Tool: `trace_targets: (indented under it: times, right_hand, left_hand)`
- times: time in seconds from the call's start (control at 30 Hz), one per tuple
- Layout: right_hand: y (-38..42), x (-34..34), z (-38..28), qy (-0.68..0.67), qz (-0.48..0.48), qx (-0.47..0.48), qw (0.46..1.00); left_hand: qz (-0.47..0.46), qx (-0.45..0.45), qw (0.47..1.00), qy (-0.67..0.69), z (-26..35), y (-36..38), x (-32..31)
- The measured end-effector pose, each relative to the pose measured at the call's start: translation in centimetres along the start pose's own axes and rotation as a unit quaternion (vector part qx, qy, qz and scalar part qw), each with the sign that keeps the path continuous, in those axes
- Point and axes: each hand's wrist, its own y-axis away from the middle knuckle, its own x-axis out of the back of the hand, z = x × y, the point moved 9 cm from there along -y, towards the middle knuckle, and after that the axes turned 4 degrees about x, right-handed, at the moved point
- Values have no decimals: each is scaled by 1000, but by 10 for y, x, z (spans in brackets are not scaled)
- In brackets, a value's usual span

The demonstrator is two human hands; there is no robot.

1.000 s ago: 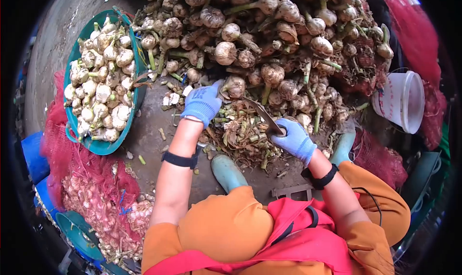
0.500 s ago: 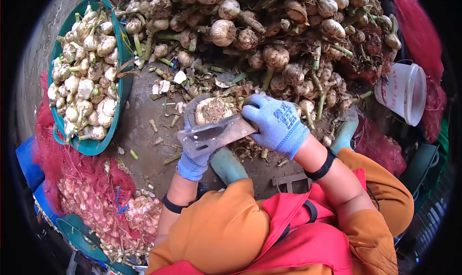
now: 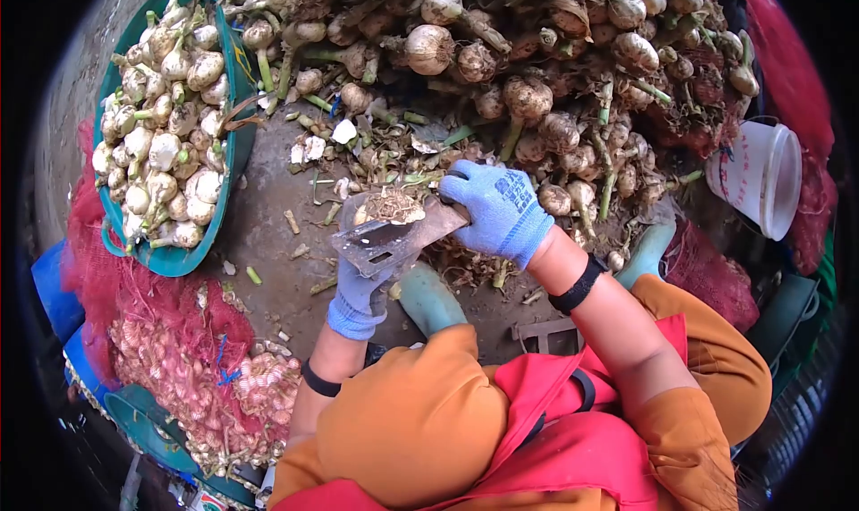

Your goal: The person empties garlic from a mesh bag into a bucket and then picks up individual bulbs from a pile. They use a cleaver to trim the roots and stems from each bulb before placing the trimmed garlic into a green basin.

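Note:
My right hand (image 3: 503,214), in a blue knitted glove, is closed round the handle end of a broad metal blade (image 3: 380,245) with a slot near its tip. That blade lies across a garlic bulb (image 3: 395,205), whose dry, rooty end faces up. Beneath the blade, my left hand (image 3: 358,289), also gloved, is closed on the bulb. Most of its fingers and the bulb's lower part are hidden by the metal.
Unpeeled, muddy garlic bulbs (image 3: 528,99) are heaped ahead. At left stands a teal tub (image 3: 240,144) of trimmed bulbs. A red mesh sack (image 3: 170,332) lies at lower left. A white bucket (image 3: 756,175) is on the right. Scraps litter the floor (image 3: 277,216).
The blade has moved over the bulb and turned flatter, covering more of its near side. My right hand has shifted slightly left and up. The surroundings have slid slightly in view.

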Motion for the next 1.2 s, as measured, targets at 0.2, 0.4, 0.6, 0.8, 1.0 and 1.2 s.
trace_targets:
  times: [0.2,0.4,0.6,0.8,1.0,1.2]
  right_hand:
    - [27,-41,72,-416,-66,-301,855]
    - [13,-9,34,-451,-78,-284,842]
    - [0,2,66,-75,-62,-159,982]
    - [29,-13,78,-232,-56,-261,935]
    - [24,-30,58,-203,-54,-213,954]
    - [18,-4,59,-142,8,-184,973]
  left_hand:
    - [-120,-53,984,-117,40,10,-63]
    - [-106,-78,984,-119,-4,-31,-31]
    - [60,-84,958,-268,42,-29,-6]
    - [-205,-149,943,214,155,-58,9]
    - [110,-64,879,-460,33,-190,51]
    - [-36,-78,965,-248,21,-105,18]
